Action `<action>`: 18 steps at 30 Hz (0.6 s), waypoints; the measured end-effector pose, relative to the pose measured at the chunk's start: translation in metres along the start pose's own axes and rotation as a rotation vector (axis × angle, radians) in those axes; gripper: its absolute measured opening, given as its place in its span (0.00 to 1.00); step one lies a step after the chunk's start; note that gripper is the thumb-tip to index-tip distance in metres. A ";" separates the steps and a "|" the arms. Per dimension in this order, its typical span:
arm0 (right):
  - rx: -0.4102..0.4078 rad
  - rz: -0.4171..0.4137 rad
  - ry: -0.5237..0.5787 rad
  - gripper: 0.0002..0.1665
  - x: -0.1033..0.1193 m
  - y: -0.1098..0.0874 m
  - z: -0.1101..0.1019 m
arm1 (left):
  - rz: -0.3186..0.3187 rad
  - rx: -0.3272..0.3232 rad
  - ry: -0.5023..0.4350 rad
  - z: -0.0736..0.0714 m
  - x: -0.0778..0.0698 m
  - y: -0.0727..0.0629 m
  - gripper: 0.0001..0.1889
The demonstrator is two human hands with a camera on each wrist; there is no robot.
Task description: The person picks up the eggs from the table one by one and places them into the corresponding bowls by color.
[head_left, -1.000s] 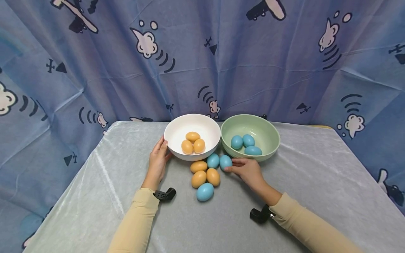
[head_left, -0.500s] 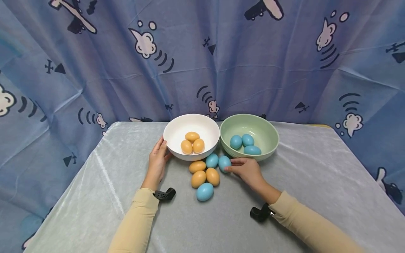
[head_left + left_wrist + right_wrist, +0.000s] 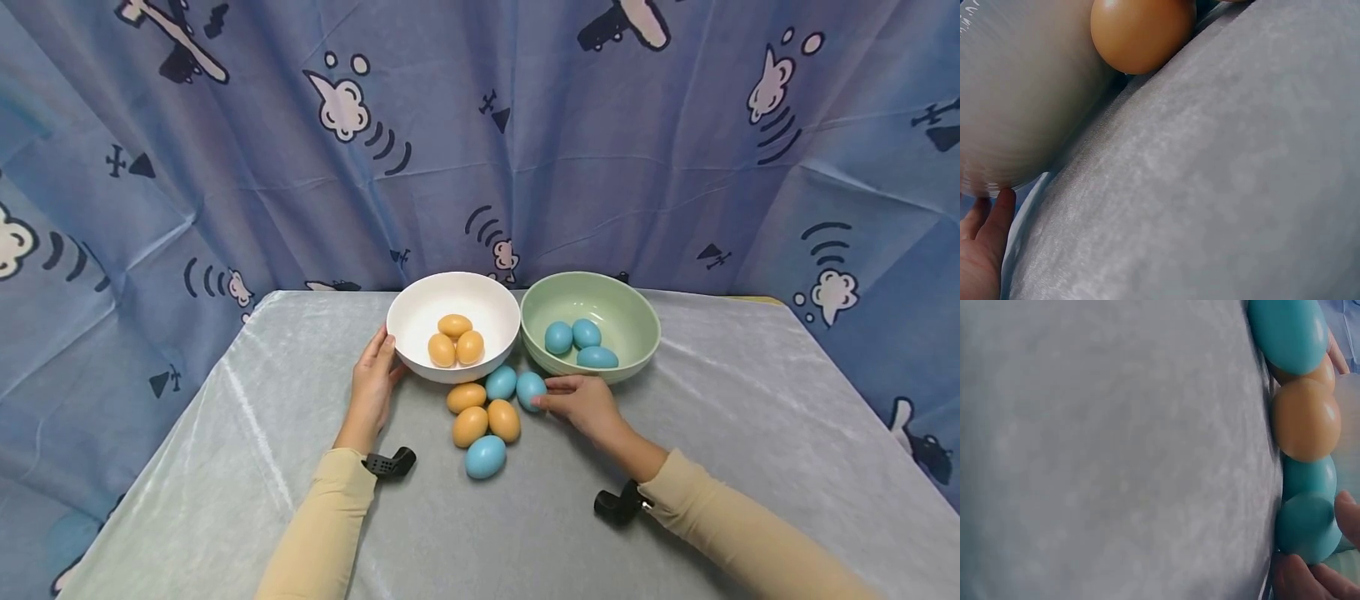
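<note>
In the head view, my left hand (image 3: pixel 371 392) rests against the left side of a white bowl (image 3: pixel 497 321) with orange eggs (image 3: pixel 454 325) inside. Fairly straight fingers (image 3: pixel 999 215) touch the bowl's outer wall in the left wrist view. My right hand (image 3: pixel 588 408) pinches a blue egg (image 3: pixel 530 392) between thumb and fingers, in front of the green bowl (image 3: pixel 637 325). The right wrist view shows that blue egg (image 3: pixel 1307 528) between the fingertips, close against another blue egg (image 3: pixel 1310 476). Several blue eggs (image 3: pixel 597 357) lie in the green bowl.
A cluster of eggs lies on the grey cloth (image 3: pixel 442 533) before the bowls: several orange ones (image 3: pixel 470 427) and a blue egg (image 3: pixel 485 457) nearest me. The two bowls stand side by side. Behind the table hangs a blue patterned curtain (image 3: pixel 420 192).
</note>
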State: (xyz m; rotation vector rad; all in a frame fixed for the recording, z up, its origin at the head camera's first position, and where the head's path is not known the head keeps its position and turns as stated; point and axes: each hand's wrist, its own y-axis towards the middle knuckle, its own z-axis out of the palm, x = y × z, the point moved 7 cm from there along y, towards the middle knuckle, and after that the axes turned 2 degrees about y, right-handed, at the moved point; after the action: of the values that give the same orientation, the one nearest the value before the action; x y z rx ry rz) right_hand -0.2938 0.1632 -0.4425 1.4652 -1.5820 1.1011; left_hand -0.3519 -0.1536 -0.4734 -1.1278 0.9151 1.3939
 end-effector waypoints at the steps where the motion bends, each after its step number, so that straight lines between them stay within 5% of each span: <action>1: 0.002 -0.002 0.004 0.28 0.000 0.000 0.001 | 0.003 0.002 0.001 0.000 0.000 0.000 0.31; 18: -0.053 0.007 0.088 0.28 -0.005 -0.003 0.007 | 0.008 -0.002 0.000 0.000 0.000 0.000 0.32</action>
State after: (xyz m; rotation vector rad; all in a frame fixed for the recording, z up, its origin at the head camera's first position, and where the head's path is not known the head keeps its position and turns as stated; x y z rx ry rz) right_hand -0.2902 0.1586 -0.4497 1.3594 -1.5441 1.1041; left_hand -0.3515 -0.1539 -0.4729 -1.1264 0.9194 1.4013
